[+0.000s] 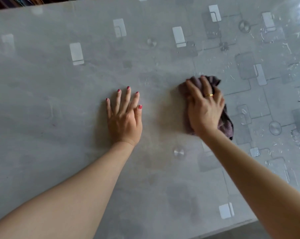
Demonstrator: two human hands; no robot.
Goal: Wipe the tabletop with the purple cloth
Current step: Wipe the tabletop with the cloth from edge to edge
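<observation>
Cloth [226, 125], purple, bunched under right hand [205, 111], fingers pressing it flat; long axis runs near-far. Left hand [125, 118] flat w/ fingers spread, beside it on tabletop [51, 135], holding nothing.

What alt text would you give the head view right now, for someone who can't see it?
A person's right hand presses a crumpled purple cloth onto a grey patterned tabletop, while the left hand rests flat, fingers spread, beside it. Water droplets glisten on the table's right side.
</observation>
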